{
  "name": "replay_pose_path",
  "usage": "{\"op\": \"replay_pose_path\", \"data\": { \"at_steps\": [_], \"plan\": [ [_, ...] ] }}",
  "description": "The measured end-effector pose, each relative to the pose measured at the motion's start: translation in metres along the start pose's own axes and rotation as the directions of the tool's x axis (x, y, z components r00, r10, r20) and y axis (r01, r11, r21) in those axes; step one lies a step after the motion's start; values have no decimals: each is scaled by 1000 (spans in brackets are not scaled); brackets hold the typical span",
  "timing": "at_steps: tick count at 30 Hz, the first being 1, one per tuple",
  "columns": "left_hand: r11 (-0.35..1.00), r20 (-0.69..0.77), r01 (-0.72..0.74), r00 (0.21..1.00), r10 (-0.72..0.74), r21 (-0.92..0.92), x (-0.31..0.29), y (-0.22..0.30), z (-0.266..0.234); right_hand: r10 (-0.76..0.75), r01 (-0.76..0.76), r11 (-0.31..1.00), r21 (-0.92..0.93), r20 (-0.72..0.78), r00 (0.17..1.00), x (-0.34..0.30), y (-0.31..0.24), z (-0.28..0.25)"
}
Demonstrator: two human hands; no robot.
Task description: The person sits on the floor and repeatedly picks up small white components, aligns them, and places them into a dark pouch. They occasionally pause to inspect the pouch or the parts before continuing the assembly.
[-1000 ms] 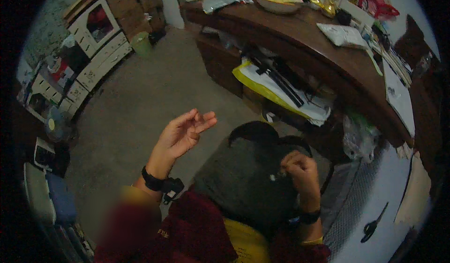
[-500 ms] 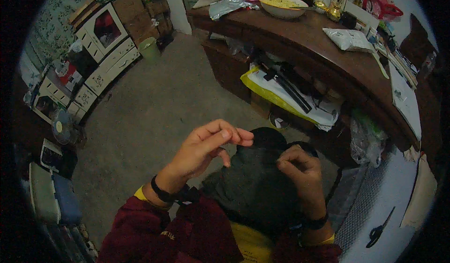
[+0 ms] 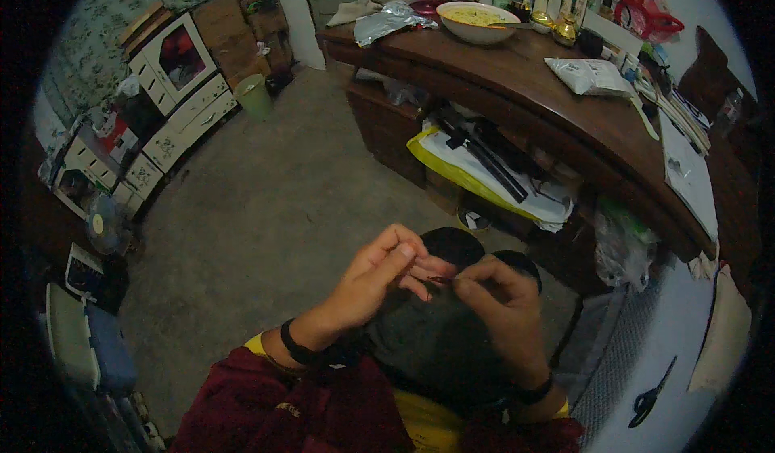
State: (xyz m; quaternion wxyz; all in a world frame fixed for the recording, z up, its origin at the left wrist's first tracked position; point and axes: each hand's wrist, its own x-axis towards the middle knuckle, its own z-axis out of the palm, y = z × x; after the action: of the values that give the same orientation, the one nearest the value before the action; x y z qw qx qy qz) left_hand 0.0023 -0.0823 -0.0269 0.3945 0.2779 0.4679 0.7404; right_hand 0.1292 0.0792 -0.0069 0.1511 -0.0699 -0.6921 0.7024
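Observation:
Above my lap in dark trousers [image 3: 428, 336], my two hands are close together. A tiny dark reddish strand-like thing [image 3: 441, 279] spans the gap between their fingertips; its kind is too small to make out. My right hand [image 3: 504, 304] pinches its right end between thumb and forefinger. My left hand [image 3: 383, 275] has the thumb pressed on the forefinger, with the other fingers loosely bent near the strand. What the left pinch holds, if anything, is hidden. Black scissors [image 3: 652, 396] lie on the pale surface at the right.
A brown wooden desk [image 3: 517, 61] curves across the far right, carrying a bowl of food [image 3: 480, 23], a white packet [image 3: 589, 76] and several bottles. Its shelf holds a yellow-edged bag [image 3: 460, 166]. White cabinets [image 3: 182, 106], a green bin [image 3: 254, 96] and a fan [image 3: 105, 223] stand left.
My hands have come closer together; the right has moved left to the left hand's fingertips. The small dark strand now shows between them. The view has shifted slightly.

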Motion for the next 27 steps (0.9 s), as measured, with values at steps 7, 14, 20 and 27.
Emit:
{"op": "replay_pose_path", "data": {
  "at_steps": [7, 14, 20, 27],
  "plan": [
    [997, -113, 56, 992, -61, -46, 0, -22, -14, -11, 9, 997, -77, -27, 1000, -3, 34, -2],
    [995, -116, 98, 988, -101, -31, -2, -33, -20, 187, -178, 977, 122, -71, 980, -15, 44, -13],
    [991, -90, 114, 989, -120, -69, -2, -41, -18, 178, -146, 946, 290, -90, 980, -16, 43, -16],
    [968, 141, 182, 968, -207, 170, 3, -51, -9, 163, -137, 931, 339, -48, 985, -16, 42, -14]
  ]
}}
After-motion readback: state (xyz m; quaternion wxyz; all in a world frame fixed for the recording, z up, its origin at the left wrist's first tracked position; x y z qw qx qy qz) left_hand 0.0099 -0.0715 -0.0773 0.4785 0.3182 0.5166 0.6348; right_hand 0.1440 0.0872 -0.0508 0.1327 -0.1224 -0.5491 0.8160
